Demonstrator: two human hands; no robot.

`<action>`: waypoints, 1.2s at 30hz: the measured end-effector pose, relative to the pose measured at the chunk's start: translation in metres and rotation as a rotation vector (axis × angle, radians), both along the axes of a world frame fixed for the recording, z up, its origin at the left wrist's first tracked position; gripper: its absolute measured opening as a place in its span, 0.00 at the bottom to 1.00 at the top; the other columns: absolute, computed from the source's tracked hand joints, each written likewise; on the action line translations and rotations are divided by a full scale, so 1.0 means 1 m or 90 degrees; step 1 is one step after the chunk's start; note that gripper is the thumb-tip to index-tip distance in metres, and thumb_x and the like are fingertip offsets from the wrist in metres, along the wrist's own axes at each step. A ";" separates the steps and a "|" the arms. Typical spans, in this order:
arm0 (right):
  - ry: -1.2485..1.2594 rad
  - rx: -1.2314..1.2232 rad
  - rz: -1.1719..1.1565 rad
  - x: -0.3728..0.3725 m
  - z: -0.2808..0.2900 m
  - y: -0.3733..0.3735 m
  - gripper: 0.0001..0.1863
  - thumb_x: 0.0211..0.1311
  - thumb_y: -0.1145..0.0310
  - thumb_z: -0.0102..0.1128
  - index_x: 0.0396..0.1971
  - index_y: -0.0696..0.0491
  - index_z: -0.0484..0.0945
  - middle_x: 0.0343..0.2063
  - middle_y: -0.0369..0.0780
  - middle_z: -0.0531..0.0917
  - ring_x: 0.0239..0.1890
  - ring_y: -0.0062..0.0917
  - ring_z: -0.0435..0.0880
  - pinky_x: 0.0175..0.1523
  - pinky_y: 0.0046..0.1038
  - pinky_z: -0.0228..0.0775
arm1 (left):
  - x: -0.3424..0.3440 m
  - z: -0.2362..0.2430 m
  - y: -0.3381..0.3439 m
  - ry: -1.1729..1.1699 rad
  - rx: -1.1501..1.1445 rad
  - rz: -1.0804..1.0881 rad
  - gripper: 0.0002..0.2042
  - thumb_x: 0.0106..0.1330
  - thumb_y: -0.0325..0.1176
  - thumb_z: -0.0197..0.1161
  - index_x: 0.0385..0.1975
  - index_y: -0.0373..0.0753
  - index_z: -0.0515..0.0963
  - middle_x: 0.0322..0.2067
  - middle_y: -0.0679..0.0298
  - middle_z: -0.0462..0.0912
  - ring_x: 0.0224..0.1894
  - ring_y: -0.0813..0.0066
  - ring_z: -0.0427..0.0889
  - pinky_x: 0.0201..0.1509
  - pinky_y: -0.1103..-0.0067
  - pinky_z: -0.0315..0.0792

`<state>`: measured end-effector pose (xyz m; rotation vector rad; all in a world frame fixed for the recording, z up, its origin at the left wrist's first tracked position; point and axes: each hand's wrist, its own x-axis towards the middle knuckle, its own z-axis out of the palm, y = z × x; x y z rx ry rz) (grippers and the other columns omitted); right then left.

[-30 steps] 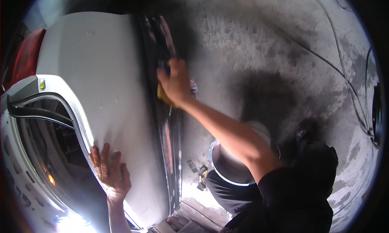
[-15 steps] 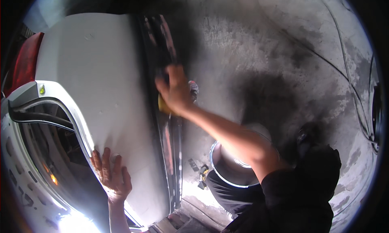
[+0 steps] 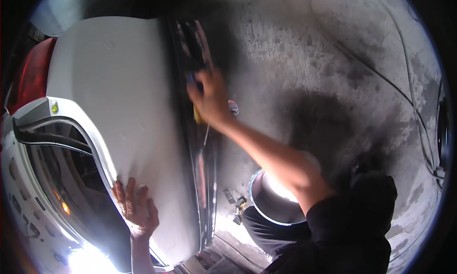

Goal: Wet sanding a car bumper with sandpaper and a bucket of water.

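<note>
My left hand [image 3: 136, 209] lies flat with fingers spread on a pale grey car body panel [image 3: 119, 83], near the window edge. Farther off, my right hand [image 3: 212, 98] is bent over a yellow pad [image 3: 197, 114], with a bit of blue showing near the fingertips. It presses this pad against the dark lower strip [image 3: 200, 164] of the panel, which has scuffed reddish and white patches. Motion blurs the right hand, and its fingers partly hide the pad, so its exact kind is unclear.
A red tail light [image 3: 32, 74] sits at the panel's far left, above a dark car window [image 3: 81, 188]. Beneath my right arm stands a round bucket [image 3: 266, 205]. Small yellow-and-black items [image 3: 239, 205] lie beside it. Cables [image 3: 376, 71] run across the stained concrete floor at right.
My right hand and the yellow pad have slid a little farther away along the dark strip. My left hand stays in place on the panel. The whole view has shifted slightly.
</note>
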<state>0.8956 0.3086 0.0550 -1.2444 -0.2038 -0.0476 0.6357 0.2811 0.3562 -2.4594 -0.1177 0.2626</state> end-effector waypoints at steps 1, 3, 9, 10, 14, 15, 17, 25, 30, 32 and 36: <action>-0.021 0.021 0.009 -0.035 0.007 -0.020 0.15 0.68 0.67 0.72 0.48 0.56 0.78 0.46 0.51 0.79 0.48 0.49 0.82 0.51 0.47 0.76 | -0.001 0.002 0.000 -0.001 0.003 0.002 0.20 0.66 0.28 0.61 0.58 0.40 0.80 0.73 0.47 0.71 0.83 0.32 0.53 0.83 0.35 0.50; -0.039 0.034 0.011 -0.044 0.011 -0.034 0.16 0.68 0.67 0.71 0.49 0.57 0.77 0.46 0.52 0.79 0.48 0.51 0.82 0.51 0.47 0.76 | -0.001 0.001 0.000 0.005 0.008 -0.007 0.23 0.61 0.25 0.62 0.60 0.37 0.79 0.73 0.45 0.70 0.82 0.27 0.54 0.82 0.33 0.52; 0.075 -0.059 0.016 -0.009 0.001 -0.017 0.18 0.68 0.65 0.72 0.47 0.58 0.73 0.48 0.54 0.75 0.45 0.54 0.83 0.48 0.51 0.79 | 0.004 -0.004 0.001 -0.004 -0.016 0.005 0.20 0.65 0.27 0.62 0.58 0.39 0.80 0.73 0.46 0.71 0.84 0.33 0.52 0.83 0.34 0.48; 0.074 -0.051 0.019 -0.032 0.010 -0.024 0.18 0.68 0.65 0.72 0.47 0.58 0.73 0.48 0.54 0.75 0.45 0.54 0.83 0.48 0.51 0.79 | 0.001 -0.001 0.001 -0.005 -0.007 0.008 0.20 0.65 0.27 0.62 0.58 0.39 0.80 0.73 0.46 0.71 0.84 0.33 0.52 0.83 0.34 0.48; 0.046 -0.041 0.111 -0.041 0.013 -0.036 0.19 0.69 0.64 0.72 0.47 0.59 0.74 0.46 0.55 0.76 0.41 0.54 0.83 0.45 0.50 0.79 | -0.001 0.000 0.003 0.003 0.003 -0.009 0.20 0.66 0.28 0.62 0.59 0.39 0.80 0.73 0.46 0.70 0.84 0.32 0.52 0.83 0.34 0.49; 0.069 -0.037 0.075 -0.015 0.004 -0.022 0.19 0.68 0.64 0.73 0.48 0.58 0.74 0.46 0.54 0.75 0.41 0.54 0.83 0.45 0.50 0.79 | -0.001 -0.002 0.003 -0.001 0.002 -0.019 0.20 0.66 0.28 0.62 0.59 0.39 0.80 0.74 0.46 0.70 0.84 0.32 0.52 0.83 0.34 0.49; 0.123 -0.035 0.087 0.008 0.000 -0.010 0.19 0.67 0.66 0.74 0.49 0.56 0.73 0.46 0.53 0.74 0.42 0.54 0.84 0.45 0.51 0.79 | 0.001 -0.004 0.003 -0.002 -0.003 -0.018 0.20 0.66 0.28 0.61 0.59 0.39 0.80 0.74 0.46 0.70 0.84 0.32 0.52 0.83 0.34 0.49; 0.111 -0.023 0.056 -0.001 0.001 -0.015 0.20 0.67 0.66 0.72 0.48 0.57 0.72 0.48 0.54 0.76 0.47 0.56 0.81 0.51 0.53 0.76 | 0.001 -0.003 0.001 0.005 -0.008 -0.010 0.20 0.66 0.28 0.62 0.59 0.40 0.80 0.74 0.46 0.70 0.83 0.31 0.52 0.83 0.34 0.48; 0.125 -0.041 0.131 -0.051 0.012 -0.031 0.24 0.69 0.62 0.71 0.55 0.58 0.70 0.51 0.56 0.75 0.51 0.57 0.80 0.52 0.53 0.75 | -0.004 0.000 0.002 0.007 0.009 -0.001 0.21 0.65 0.27 0.62 0.59 0.40 0.80 0.74 0.47 0.70 0.84 0.31 0.52 0.83 0.34 0.47; 0.125 -0.016 0.151 -0.059 0.015 -0.037 0.25 0.70 0.60 0.70 0.56 0.58 0.69 0.52 0.57 0.75 0.52 0.56 0.80 0.52 0.52 0.75 | -0.003 0.000 0.001 0.002 0.002 -0.005 0.21 0.65 0.27 0.62 0.60 0.40 0.80 0.74 0.47 0.70 0.84 0.31 0.52 0.83 0.34 0.47; 0.241 -0.058 0.149 0.005 -0.002 -0.011 0.26 0.70 0.61 0.70 0.57 0.58 0.69 0.52 0.57 0.75 0.51 0.57 0.81 0.52 0.53 0.77 | 0.001 -0.005 0.001 -0.002 0.010 0.011 0.21 0.66 0.27 0.61 0.60 0.41 0.80 0.74 0.47 0.70 0.84 0.32 0.51 0.83 0.35 0.47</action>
